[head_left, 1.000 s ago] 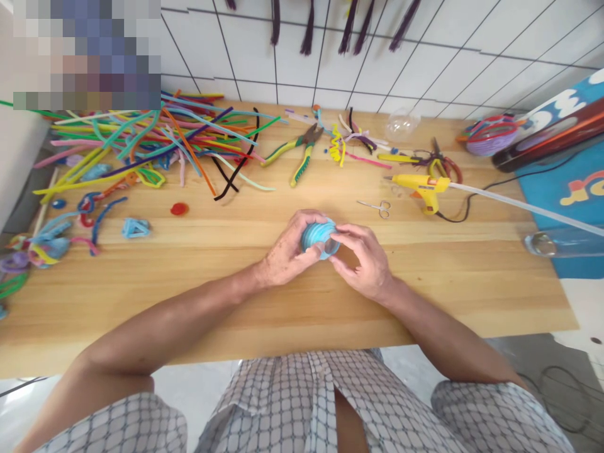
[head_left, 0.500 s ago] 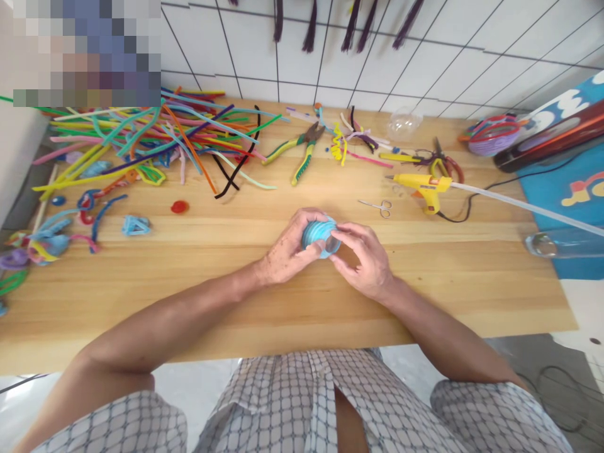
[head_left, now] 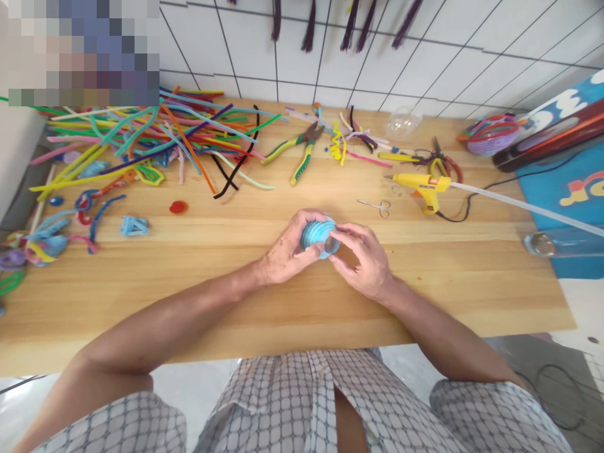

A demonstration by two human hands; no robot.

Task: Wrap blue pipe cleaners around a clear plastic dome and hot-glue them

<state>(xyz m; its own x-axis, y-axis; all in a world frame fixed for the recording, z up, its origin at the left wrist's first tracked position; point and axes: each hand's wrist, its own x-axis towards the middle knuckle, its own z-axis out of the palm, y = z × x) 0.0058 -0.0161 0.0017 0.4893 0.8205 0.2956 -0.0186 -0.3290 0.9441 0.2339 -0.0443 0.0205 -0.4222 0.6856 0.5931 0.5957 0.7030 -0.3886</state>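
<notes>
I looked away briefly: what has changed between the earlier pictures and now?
Nothing visibly moved or changed hold. The left hand still holds the round, light-blue striped piece, the right hand still at its edge; the yellow plastic glue gun stayed put.

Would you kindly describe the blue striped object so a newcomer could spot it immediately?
Find the wooden table, then the left hand and right hand near its middle. Between them is the rounded, light-blue striped object, the only thing they hold.

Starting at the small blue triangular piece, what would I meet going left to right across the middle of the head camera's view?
Blue triangular piece → red round piece → left hand → light-blue banded object → right hand → yellow glue gun → clear cylinder.
</notes>
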